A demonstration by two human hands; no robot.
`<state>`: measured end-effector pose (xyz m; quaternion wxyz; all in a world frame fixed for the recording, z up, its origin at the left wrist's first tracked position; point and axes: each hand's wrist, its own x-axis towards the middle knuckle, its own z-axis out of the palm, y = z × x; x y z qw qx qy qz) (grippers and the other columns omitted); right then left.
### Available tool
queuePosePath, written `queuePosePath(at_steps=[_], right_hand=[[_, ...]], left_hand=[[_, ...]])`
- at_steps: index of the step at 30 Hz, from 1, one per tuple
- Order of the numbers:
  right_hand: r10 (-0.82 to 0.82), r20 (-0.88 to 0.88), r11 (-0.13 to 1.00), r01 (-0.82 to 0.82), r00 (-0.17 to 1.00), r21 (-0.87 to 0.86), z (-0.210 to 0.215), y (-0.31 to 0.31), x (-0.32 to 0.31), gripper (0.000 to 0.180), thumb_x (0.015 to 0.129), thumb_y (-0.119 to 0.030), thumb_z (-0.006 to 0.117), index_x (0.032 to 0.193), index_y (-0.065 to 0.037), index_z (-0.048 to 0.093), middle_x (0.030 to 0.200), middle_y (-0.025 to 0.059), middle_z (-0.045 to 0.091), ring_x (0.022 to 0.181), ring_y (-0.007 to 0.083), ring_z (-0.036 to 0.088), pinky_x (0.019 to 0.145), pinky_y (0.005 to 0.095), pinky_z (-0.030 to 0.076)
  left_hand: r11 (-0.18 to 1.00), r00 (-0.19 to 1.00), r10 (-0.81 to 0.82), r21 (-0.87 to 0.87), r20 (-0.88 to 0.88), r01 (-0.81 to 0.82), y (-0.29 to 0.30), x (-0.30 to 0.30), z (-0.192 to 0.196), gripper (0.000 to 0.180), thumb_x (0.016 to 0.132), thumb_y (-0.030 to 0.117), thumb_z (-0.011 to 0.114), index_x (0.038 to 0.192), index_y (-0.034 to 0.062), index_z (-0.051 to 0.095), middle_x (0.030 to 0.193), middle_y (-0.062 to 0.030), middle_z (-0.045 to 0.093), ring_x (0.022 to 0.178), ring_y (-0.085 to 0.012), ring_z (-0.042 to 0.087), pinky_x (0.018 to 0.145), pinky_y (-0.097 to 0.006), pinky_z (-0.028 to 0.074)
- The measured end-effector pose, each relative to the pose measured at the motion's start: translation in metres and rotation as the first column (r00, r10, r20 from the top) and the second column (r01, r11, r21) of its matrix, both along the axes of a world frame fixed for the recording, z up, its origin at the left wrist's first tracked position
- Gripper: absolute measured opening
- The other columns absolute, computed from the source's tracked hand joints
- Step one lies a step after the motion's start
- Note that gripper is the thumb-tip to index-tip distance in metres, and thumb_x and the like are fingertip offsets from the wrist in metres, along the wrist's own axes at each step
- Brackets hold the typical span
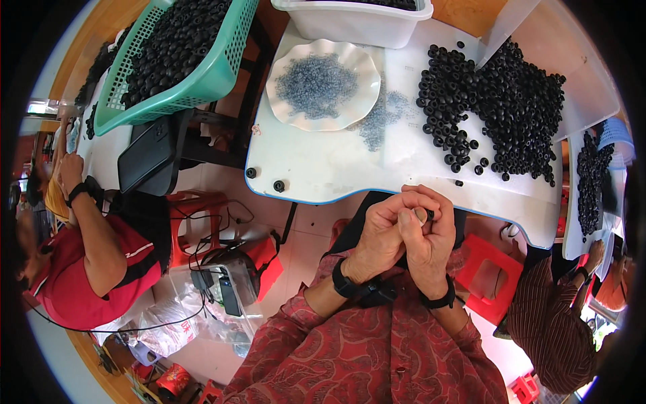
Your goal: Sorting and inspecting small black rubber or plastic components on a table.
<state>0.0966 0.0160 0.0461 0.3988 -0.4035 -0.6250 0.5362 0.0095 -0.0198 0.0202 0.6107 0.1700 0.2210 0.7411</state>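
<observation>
Just off the table's front edge, my left hand [377,236] and my right hand [431,252] are pressed together, fingers closed. Between their fingertips shows a small black ring-like part [430,215], mostly hidden by the fingers. A large spread of similar round black parts [521,101] lies on the white table [323,168], ahead and right of my hands. Small clear bluish pieces [316,84] fill a scalloped white plate [367,87]; more clear pieces [377,124] are scattered beside it. Two single black parts [278,186] sit near the table's left front corner.
A green basket [232,50] of black parts stands at upper left, above a black phone [145,155]. Beyond the plate is a white bin [356,23]. A tilted clear tub [579,81] borders the black parts. Co-workers sit left [94,269] and right [552,323].
</observation>
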Motion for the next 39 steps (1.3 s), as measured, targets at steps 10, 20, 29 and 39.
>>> queuePosePath(at_steps=[10,20,29,39], right_hand=[[-0.049,-0.005,0.996,0.048,0.999,-0.074,0.006,0.0,-0.001,0.04,0.088,-0.012,0.069,0.118,0.005,0.049,0.112,0.0153,0.065,0.095,0.014,0.062,0.081,0.0258,0.051],[0.0,0.049,0.989,-0.007,0.999,0.146,0.01,0.002,0.002,0.051,0.092,-0.011,0.065,0.134,0.006,0.042,0.122,0.0192,0.059,0.106,0.0194,0.059,0.089,0.0303,0.049],[-0.019,0.219,0.884,-0.086,0.976,0.46,0.018,0.014,0.015,0.028,0.083,0.002,0.069,0.111,-0.002,0.066,0.118,0.0148,0.06,0.104,0.0255,0.062,0.088,0.0329,0.05],[-0.123,0.265,0.748,-0.086,0.956,0.659,0.009,0.019,0.018,0.027,0.075,0.007,0.074,0.1,-0.002,0.069,0.109,0.0139,0.063,0.094,0.0255,0.064,0.076,0.0318,0.054]], left_hand=[[1.0,0.998,0.006,-0.019,-0.06,-0.007,0.002,0.001,0.007,0.019,0.092,0.004,0.06,0.109,-0.0043,0.064,0.084,0.0023,0.05,0.075,-0.0057,0.045,0.071,-0.021,0.041],[0.997,0.989,-0.062,0.042,0.137,0.057,0.003,-0.009,0.001,0.026,0.094,0.013,0.062,0.115,-0.0031,0.061,0.105,-0.0081,0.064,0.089,-0.0133,0.06,0.087,-0.027,0.05],[0.999,0.976,-0.02,-0.035,0.218,0.029,0.003,-0.012,-0.012,0.027,0.093,0.007,0.061,0.119,0.0001,0.062,0.116,-0.0089,0.065,0.105,-0.0153,0.061,0.094,-0.031,0.05],[0.996,0.994,-0.013,-0.086,0.109,0.022,0.004,-0.005,-0.01,0.026,0.095,0.007,0.06,0.12,-0.0001,0.063,0.114,-0.0093,0.066,0.105,-0.0156,0.061,0.095,-0.03,0.049]])
